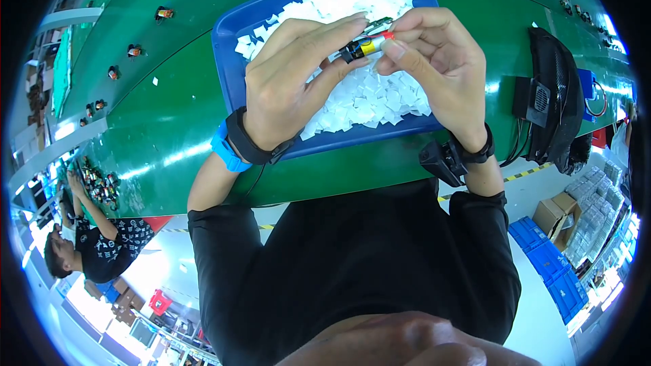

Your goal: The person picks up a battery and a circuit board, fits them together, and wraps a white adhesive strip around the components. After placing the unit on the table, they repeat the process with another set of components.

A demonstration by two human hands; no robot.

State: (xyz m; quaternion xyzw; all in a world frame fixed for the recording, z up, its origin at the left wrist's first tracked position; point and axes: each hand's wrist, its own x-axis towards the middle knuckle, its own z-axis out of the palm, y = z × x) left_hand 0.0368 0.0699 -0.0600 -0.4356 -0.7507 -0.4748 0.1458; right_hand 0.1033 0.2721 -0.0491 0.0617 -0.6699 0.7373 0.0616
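Pinching a small cylinder point(366, 47), black and yellow with a red end, we hold it over the blue tray point(226, 61) at 12 o'clock. Our left hand point(288, 85) has fingertips closed on the black end; our right hand point(444, 61) grips the red end. Green circuit board point(378, 25) is just beside the cylinder; can't tell if joined. Below, white square pieces point(380, 102) fill the tray, on the green table point(176, 88). Farther out we see small assemblies point(163, 13) toward 10-11, blue crates point(548, 261) at 4, a co-worker point(112, 251) at 8.
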